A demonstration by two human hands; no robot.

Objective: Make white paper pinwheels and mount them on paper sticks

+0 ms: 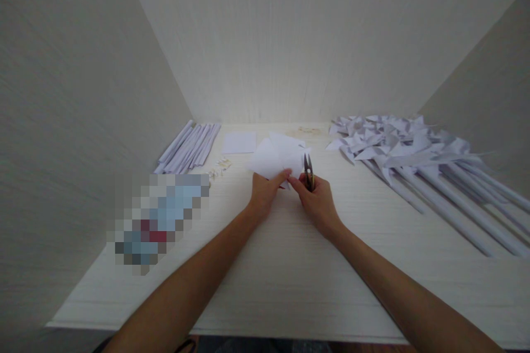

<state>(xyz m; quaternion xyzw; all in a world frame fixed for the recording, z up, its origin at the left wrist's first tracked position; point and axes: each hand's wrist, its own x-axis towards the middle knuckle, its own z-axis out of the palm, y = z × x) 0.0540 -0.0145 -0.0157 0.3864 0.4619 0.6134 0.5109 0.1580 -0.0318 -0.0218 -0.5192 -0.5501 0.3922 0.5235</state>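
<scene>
Mid-table, my left hand point(265, 193) pinches a white paper sheet point(269, 155) at its near corner, thumb on top. The paper spreads out in flaps beyond my fingers, and slits seem to show at its far right edge. My right hand point(317, 198) is closed round a small pair of thread snips point(308, 168), blades pointing away from me. Its thumb and forefinger tips meet the paper's near corner beside my left thumb. Whether the snips' handles are fully squeezed is hidden by my palm.
White paper pinwheels point(389, 143) on rolled paper sticks point(447, 204) lie heaped at the right. Paper rolls point(190, 146) lie at the back left, near flat square paper point(239, 142) and small whitish-yellow bits point(221, 166). A pixelated item point(165, 220) lies at left. Walls enclose three sides.
</scene>
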